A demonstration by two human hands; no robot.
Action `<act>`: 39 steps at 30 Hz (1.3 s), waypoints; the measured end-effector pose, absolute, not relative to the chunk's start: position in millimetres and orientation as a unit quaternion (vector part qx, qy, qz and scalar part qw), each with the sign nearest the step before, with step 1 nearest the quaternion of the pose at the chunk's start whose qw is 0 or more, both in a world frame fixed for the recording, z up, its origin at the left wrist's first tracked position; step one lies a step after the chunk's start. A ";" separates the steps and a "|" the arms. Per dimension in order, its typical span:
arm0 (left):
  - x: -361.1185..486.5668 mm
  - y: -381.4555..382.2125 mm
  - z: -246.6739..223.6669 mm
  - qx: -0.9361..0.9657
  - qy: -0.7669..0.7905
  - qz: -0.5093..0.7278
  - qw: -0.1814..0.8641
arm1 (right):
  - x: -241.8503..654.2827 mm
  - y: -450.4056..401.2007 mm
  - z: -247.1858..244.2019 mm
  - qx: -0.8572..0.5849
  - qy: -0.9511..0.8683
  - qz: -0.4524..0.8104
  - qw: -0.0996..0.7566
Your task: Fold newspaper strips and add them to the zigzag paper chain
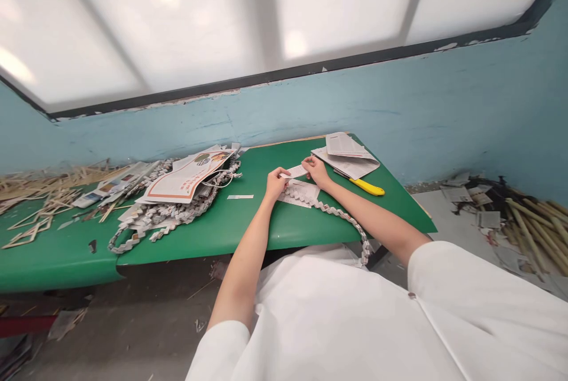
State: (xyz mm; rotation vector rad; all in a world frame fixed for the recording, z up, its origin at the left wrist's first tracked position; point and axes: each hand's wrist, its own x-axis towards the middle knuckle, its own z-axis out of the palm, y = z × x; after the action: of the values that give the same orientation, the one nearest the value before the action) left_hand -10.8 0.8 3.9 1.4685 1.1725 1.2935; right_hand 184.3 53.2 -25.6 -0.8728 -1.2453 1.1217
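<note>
Between my two hands a small strip of printed newspaper (294, 172) is stretched above the green tabletop. My left hand (277, 183) pinches its left end, and the fingers of my right hand (316, 171) close on its right end. Just below lies a flat piece of newsprint (306, 193). A zigzag chain of folded paper (339, 212) starts there near my left fingers, runs right under my right forearm and hangs over the table's front edge. Whether my left hand also touches the chain, I cannot tell.
Folded newspapers (348, 153) lie at the right, with a yellow-handled tool (367, 186) partly beneath them. Left of my hands are a loose paper strip (240, 196) and a heap of folded-paper chains (177, 218) under a printed sheet (190, 177). Thin wooden sticks (39, 203) cover the far left.
</note>
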 end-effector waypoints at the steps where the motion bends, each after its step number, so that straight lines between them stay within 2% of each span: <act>1: -10.7 0.1 4.4 0.590 0.470 0.511 0.413 | 184.1 54.0 -26.6 -0.379 -0.547 0.466 0.583; 8: -14.4 -1.1 9.1 0.543 0.423 0.518 0.507 | 186.0 53.9 -28.1 -0.374 -0.611 0.398 0.573; 11: -14.2 0.7 8.9 0.541 0.480 0.511 0.465 | 184.9 48.4 -24.7 -0.359 -0.647 0.366 0.565; 14: -11.8 0.4 7.6 0.597 0.528 0.452 0.400 | 182.9 42.0 -21.4 -0.352 -0.676 0.335 0.554; 18: -9.6 -1.7 6.0 0.639 0.524 0.398 0.398 | 181.8 37.6 -19.0 -0.357 -0.686 0.321 0.547; 29: -13.2 3.9 5.3 0.538 0.513 0.493 0.452 | 179.5 40.5 -22.3 -0.327 -0.657 0.384 0.560; 33: -13.1 4.3 6.8 0.491 0.502 0.515 0.492 | 179.5 30.2 -14.1 -0.335 -0.668 0.390 0.538; 39: -12.8 2.0 9.0 0.502 0.499 0.510 0.490 | 182.4 18.5 -6.2 -0.315 -0.746 0.345 0.474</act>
State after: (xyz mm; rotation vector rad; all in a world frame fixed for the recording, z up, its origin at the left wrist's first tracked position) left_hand -12.8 2.0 9.0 1.2192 1.2110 1.2381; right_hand 182.4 18.5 -6.2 -0.7715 -1.8258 0.8433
